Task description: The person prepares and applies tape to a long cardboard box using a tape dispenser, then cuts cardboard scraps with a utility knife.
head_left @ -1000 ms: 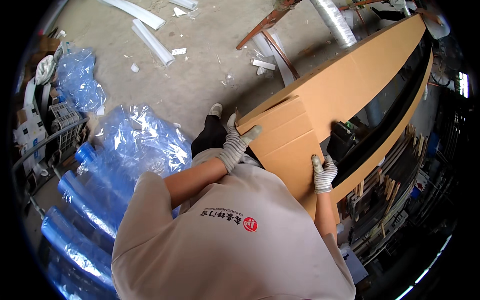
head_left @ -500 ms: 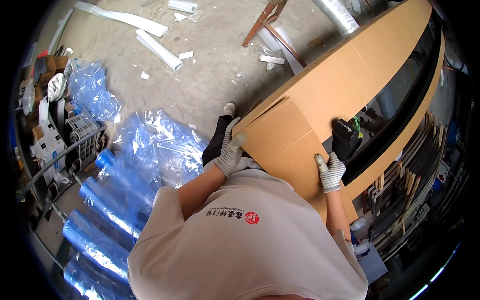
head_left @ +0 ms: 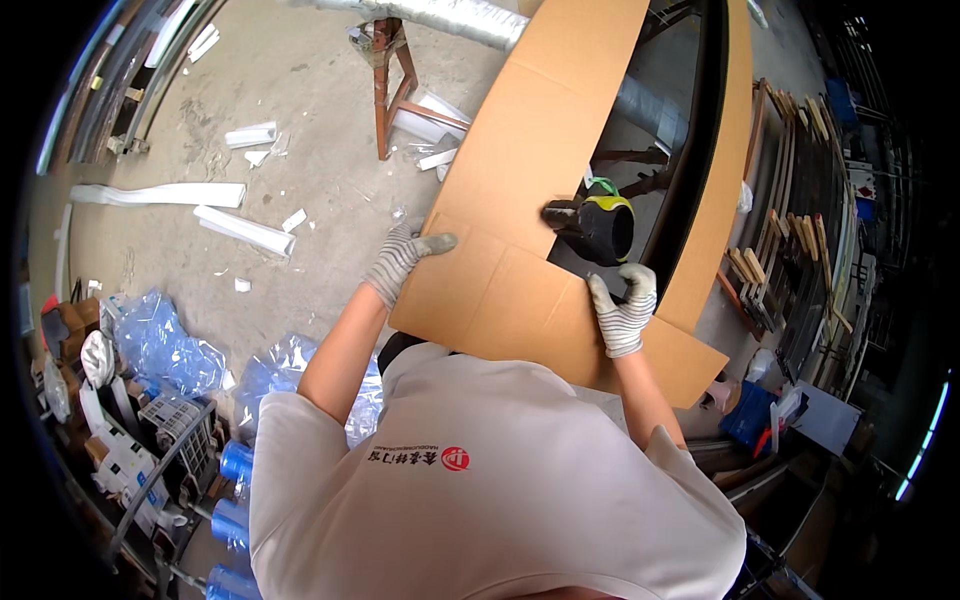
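Observation:
A long brown cardboard sheet [head_left: 530, 130] stretches away from my body, creased across and folded at its near end. My left hand [head_left: 402, 262], in a striped grey-white glove, grips its left edge, thumb on top and fingers over the side. In a matching glove, my right hand [head_left: 625, 312] holds the near cardboard flap at its inner edge, with the fingers curled. Just beyond the right hand lies a black, hollow-ended object with a yellow-green rim [head_left: 600, 228]; its kind is unclear. A long black bar [head_left: 690, 150] runs beside the gap, with another cardboard strip [head_left: 715, 190] along its right.
A brown trestle leg [head_left: 382, 95] and silvery wrapped tube [head_left: 480, 22] are beyond the cardboard. White foam strips [head_left: 245, 230] litter the floor at left. Blue plastic film [head_left: 170, 340] and a cart rail [head_left: 150, 480] are lower left. Stacked dark profiles [head_left: 790, 240] lie right.
My view has swung to the right, so the cardboard now points more straight ahead. The left hand has shifted farther along its left edge, while the right stays on the near flap.

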Demonstrator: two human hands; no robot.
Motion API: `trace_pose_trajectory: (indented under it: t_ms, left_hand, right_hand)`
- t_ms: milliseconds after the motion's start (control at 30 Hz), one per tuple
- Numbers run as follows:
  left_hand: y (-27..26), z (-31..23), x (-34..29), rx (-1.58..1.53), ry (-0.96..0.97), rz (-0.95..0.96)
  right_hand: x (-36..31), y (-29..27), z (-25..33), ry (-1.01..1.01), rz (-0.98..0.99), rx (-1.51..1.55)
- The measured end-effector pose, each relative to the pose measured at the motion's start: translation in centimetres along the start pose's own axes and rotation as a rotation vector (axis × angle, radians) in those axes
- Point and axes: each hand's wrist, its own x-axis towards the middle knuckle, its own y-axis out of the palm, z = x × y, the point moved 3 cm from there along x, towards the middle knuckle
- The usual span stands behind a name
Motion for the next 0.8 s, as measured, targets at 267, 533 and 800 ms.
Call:
trace_pose_trajectory:
  t_ms: [267,533,800]
  left_hand:
    - [-0.3,0.4,0.1,0.035,-0.021,-0.056]
    - [-1.9,1.8,1.4,-0.023,-0.004,-0.108]
    - [-2.4,3.4,0.3,-0.448,0.410,-0.058]
  right_hand:
    - [4.7,0.2,-0.7,-0.039,0.344,-0.170]
    - [6.9,1.2,11.1,0.538,0.942,0.981]
    - [8.3,10.6,12.1,0.551,1.306,0.627]
